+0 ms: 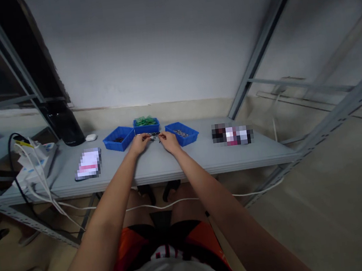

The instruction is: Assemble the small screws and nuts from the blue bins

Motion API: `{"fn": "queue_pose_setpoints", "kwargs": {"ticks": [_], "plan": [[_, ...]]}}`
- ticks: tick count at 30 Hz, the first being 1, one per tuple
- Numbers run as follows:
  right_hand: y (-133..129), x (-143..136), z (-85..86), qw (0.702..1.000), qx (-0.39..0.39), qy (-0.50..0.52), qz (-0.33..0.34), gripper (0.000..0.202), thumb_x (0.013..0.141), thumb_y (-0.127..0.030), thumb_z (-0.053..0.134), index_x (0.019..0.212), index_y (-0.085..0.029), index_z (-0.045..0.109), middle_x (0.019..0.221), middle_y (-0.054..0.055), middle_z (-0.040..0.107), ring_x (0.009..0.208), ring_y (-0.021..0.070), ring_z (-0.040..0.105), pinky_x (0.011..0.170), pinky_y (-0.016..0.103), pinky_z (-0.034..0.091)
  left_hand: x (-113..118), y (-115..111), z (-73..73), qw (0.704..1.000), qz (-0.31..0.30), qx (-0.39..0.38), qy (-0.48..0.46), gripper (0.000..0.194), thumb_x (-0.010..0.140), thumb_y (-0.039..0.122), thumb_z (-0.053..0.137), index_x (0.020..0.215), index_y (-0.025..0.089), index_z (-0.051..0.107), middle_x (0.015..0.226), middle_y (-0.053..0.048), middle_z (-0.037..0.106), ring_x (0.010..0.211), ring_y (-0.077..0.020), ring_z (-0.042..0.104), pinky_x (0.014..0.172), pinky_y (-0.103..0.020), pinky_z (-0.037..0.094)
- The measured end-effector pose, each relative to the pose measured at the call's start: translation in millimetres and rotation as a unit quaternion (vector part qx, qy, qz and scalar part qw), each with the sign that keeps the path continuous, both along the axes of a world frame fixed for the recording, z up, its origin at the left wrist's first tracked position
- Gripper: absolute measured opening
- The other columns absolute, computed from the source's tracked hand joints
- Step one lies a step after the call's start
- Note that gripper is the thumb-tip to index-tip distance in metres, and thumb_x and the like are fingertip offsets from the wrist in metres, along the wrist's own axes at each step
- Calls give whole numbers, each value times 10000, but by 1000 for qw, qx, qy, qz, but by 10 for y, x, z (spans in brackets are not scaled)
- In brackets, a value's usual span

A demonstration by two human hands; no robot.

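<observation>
My left hand (140, 143) and my right hand (169, 141) are close together over the table, fingers closed in a pinch. Between the fingertips there are small, thin, shiny and dark pieces (153, 136), too small to name. Just behind the hands stands a blue bin (147, 129) heaped with green pieces (145, 121). Left of my left hand is a blue bin (116, 147) with some dark small parts (119, 139). A third blue bin (188, 141), beside my right hand, holds small shiny parts (181, 133).
On the grey table (158, 169) lie a blurred phone (88, 163), a white case (91, 137) and a blurred object (233, 135) at the right. A black bottle (66, 125) and a power strip (36, 166) with cables stand left. Metal posts (257, 56) frame the table.
</observation>
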State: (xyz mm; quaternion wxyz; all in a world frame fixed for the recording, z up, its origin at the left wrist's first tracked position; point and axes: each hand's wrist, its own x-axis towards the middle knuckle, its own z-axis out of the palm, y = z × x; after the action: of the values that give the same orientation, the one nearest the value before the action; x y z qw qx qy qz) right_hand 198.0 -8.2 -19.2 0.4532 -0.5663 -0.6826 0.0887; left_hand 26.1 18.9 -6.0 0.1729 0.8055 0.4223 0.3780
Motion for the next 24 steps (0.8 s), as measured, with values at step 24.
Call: {"fn": "queue_pose_setpoints", "kwargs": {"ticks": [24], "plan": [[-49, -6, 14, 998, -34, -44, 19, 173, 824, -168, 522, 890, -170, 682, 892, 67, 690, 826, 170, 616, 787, 268, 460, -4, -13, 3, 1000, 4, 16, -22, 174, 811, 238, 559, 859, 124, 681, 849, -75, 703, 735, -153, 598, 723, -262, 445]]}}
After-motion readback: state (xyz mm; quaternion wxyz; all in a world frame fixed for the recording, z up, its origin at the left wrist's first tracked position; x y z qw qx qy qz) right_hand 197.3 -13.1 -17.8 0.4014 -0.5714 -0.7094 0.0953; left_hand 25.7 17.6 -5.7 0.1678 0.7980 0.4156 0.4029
